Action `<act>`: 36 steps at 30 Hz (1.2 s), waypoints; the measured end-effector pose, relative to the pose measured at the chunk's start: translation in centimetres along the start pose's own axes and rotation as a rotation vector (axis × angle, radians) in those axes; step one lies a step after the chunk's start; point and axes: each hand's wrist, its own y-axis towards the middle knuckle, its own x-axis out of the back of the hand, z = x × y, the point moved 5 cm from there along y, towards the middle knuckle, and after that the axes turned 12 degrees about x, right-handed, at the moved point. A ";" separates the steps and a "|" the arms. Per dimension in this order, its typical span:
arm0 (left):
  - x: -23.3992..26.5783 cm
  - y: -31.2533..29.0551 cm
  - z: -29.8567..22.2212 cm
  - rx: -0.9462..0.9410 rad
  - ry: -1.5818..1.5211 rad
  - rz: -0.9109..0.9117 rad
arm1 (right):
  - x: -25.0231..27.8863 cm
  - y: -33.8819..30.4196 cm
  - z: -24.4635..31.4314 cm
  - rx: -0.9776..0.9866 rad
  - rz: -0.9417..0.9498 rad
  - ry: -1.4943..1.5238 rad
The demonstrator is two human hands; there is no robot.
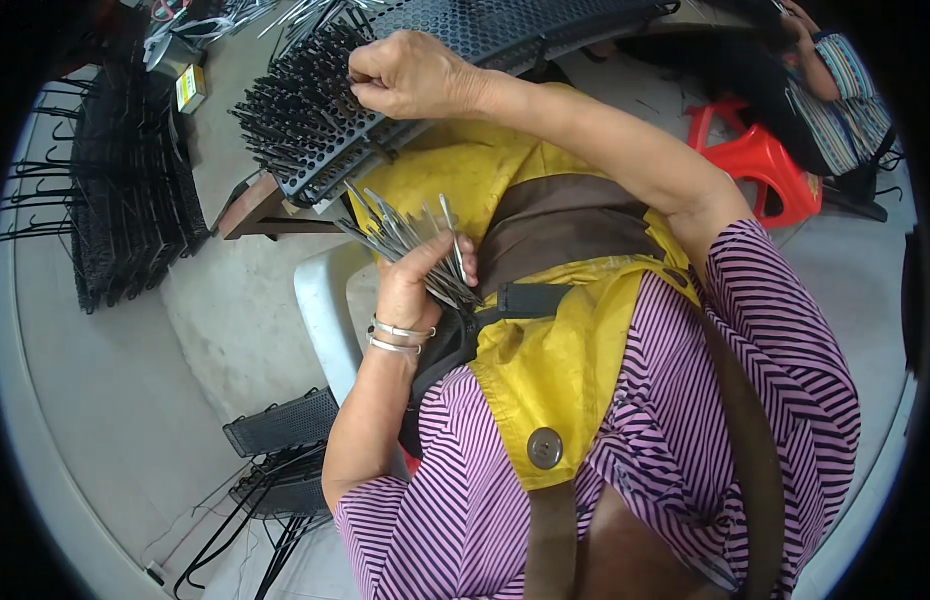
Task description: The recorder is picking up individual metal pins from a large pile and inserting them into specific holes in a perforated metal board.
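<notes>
My left hand [425, 268] is closed around a bundle of thin grey metal rods [390, 222] in front of my lap. One paler rod stands apart near the thumb. Above the perforated black tray [310, 180], my right hand [410, 78] is closed in a pinch, and what its fingers hold, if anything, is hidden. Many slim black rods [300, 95] stand packed upright in the tray's holes, just left of my right hand. The tray's near edge lies over the yellow apron [445, 165] on my lap.
Stacked black racks with hooks [130, 190] hang at the left. Black mesh pieces [280, 425] lie lower left, near a white chair [325, 310]. A small yellow box [190, 90] and scissors [168, 10] are on the table. A red stool [765, 165] and another person's arm [810, 60] are at right.
</notes>
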 end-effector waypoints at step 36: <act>-2.8 -2.4 -1.1 -0.066 0.060 -0.190 | 7.0 -8.3 1.2 -0.861 -0.397 0.880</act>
